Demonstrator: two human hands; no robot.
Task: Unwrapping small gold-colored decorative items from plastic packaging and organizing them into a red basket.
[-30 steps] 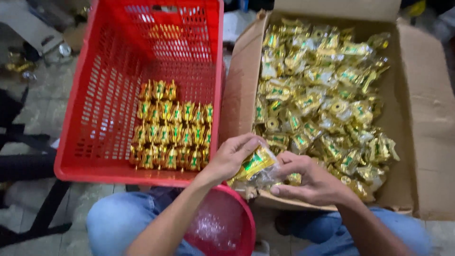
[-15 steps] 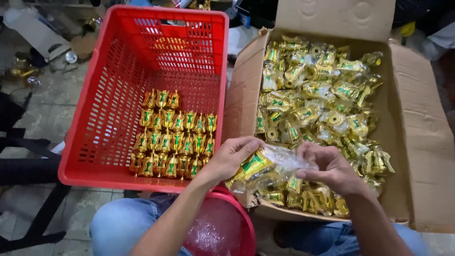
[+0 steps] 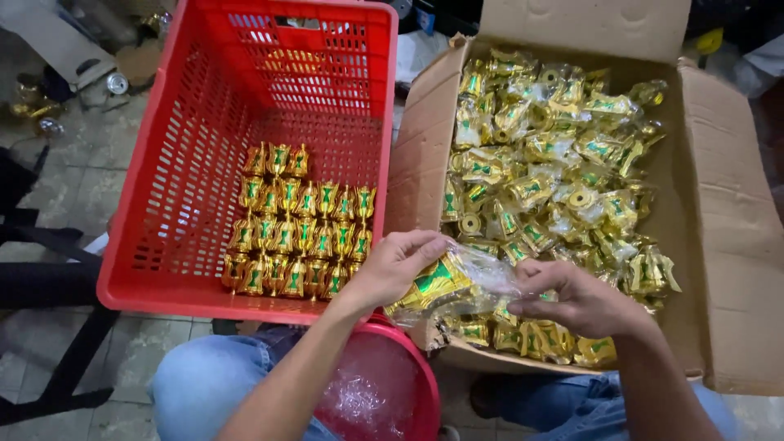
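Hands [image 3: 490, 282] on crinkly clear wrapper [image 3: 482, 273] around glossy gold-green ornament [image 3: 433, 284].

My left hand [image 3: 398, 265] sits palm-down, fingers curled in a pinch, its forearm running up from lower left. My right hand [image 3: 578, 298] faces it, thumb and forefinger pinched shut, wrist bent, its forearm entering from lower right.
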